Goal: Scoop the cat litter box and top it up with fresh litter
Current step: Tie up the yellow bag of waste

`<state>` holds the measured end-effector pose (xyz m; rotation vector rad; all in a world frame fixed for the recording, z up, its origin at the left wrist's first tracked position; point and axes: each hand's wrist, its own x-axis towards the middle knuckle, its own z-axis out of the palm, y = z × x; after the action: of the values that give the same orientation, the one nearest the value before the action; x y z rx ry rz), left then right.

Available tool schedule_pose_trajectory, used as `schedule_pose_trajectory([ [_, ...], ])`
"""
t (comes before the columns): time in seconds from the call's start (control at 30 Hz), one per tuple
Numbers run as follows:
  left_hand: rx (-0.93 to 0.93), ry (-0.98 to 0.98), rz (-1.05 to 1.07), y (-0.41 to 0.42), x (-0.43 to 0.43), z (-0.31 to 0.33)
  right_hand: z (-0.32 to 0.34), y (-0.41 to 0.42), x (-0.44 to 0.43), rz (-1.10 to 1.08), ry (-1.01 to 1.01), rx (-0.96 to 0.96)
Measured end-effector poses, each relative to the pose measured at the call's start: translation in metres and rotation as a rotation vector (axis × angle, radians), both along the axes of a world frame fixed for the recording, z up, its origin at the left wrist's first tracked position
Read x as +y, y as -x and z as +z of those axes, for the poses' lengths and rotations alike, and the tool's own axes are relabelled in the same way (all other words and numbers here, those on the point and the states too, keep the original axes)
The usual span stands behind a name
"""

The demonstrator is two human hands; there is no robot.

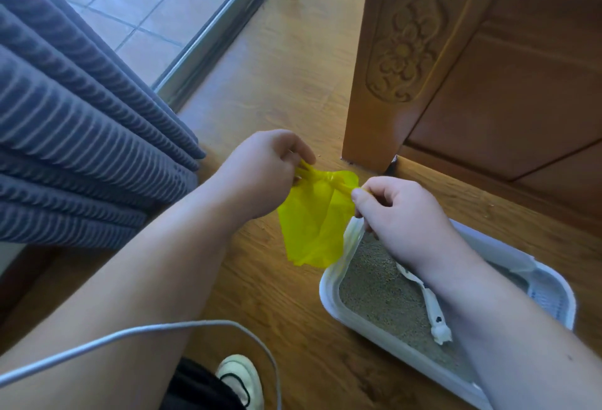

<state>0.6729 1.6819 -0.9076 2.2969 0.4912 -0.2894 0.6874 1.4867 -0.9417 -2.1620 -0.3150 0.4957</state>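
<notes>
Fingers first: the left hand (264, 171) has thumb and fingers pinched on one top corner of a yellow plastic bag (312, 230), and the right hand (400, 214) pinches the other corner. The bag hangs stretched between them in the middle of the frame, over the wood floor and right by the upper corner of the litter box (329, 295). The box sits lower right, full of grey litter (374, 295), with a white scoop (431, 312) lying in it that nobody is touching.

Progress-wise I'd call this early, basically just getting the waste bag open. The bag looks flat and empty, so my guess is nothing has gone into it yet, and both the scooping and the top-up are left to do.

Stuff I can't make out: the right forearm covers the middle of the box and the scoop's head. The box's bottom corner runs out of frame. I can't spot any clumps, can't tell if the bag's mouth is open, and there's no fresh litter supply in view.
</notes>
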Motion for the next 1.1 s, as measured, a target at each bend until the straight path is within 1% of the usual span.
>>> schedule_pose_trajectory([
  [0.1, 0.023, 0.007, 0.116, -0.011, 0.004, 0.0, -0.001, -0.003, -0.003, 0.015, 0.082, 0.004],
  [0.17, -0.018, 0.019, 0.217, -0.017, 0.01, 0.001, -0.002, -0.003, -0.007, 0.041, 0.167, 0.03],
  [0.23, -0.061, 0.1, 0.354, -0.022, 0.019, 0.003, -0.003, -0.003, -0.013, 0.066, 0.252, 0.069],
  [0.33, -0.049, 0.173, 0.525, -0.025, 0.032, 0.005, -0.008, -0.002, -0.022, 0.097, 0.359, 0.139],
  [0.43, -0.038, 0.151, 0.683, -0.027, 0.045, 0.003, -0.016, -0.002, -0.03, 0.095, 0.432, 0.214],
  [0.5, -0.043, 0.136, 0.735, -0.027, 0.052, 0.003, -0.019, -0.004, -0.033, 0.1, 0.472, 0.247],
  [0.6, -0.041, 0.197, 0.65, -0.03, 0.048, 0.005, -0.023, -0.007, -0.036, 0.112, 0.476, 0.211],
  [0.63, -0.049, 0.22, 0.609, -0.03, 0.044, 0.007, -0.022, -0.008, -0.037, 0.098, 0.459, 0.16],
  [0.7, -0.049, 0.206, 0.49, -0.03, 0.033, 0.009, -0.019, -0.008, -0.036, 0.051, 0.411, 0.0],
  [0.77, -0.03, 0.204, 0.341, -0.027, 0.02, 0.009, -0.014, -0.005, -0.031, 0.009, 0.3, -0.151],
  [0.8, -0.025, 0.211, 0.264, -0.025, 0.011, 0.008, -0.013, -0.004, -0.027, -0.02, 0.207, -0.183],
  [0.87, -0.033, 0.209, 0.076, -0.022, -0.008, 0.009, -0.012, -0.002, -0.019, -0.074, -0.008, -0.15],
  [0.93, -0.045, 0.256, -0.079, -0.019, -0.028, 0.01, -0.01, 0.001, -0.013, -0.07, -0.163, -0.105],
  [0.97, -0.057, 0.286, -0.126, -0.018, -0.036, 0.009, -0.009, 0.002, -0.011, -0.041, -0.206, -0.102],
  [1.03, -0.115, 0.245, -0.194, -0.017, -0.045, 0.007, -0.007, 0.002, -0.009, 0.028, -0.26, -0.095],
  [1.07, -0.146, 0.228, -0.209, -0.017, -0.047, 0.005, -0.006, 0.002, -0.01, 0.033, -0.295, -0.071],
  [1.1, -0.167, 0.264, -0.203, -0.018, -0.047, 0.005, -0.005, 0.001, -0.011, 0.007, -0.344, -0.029],
])
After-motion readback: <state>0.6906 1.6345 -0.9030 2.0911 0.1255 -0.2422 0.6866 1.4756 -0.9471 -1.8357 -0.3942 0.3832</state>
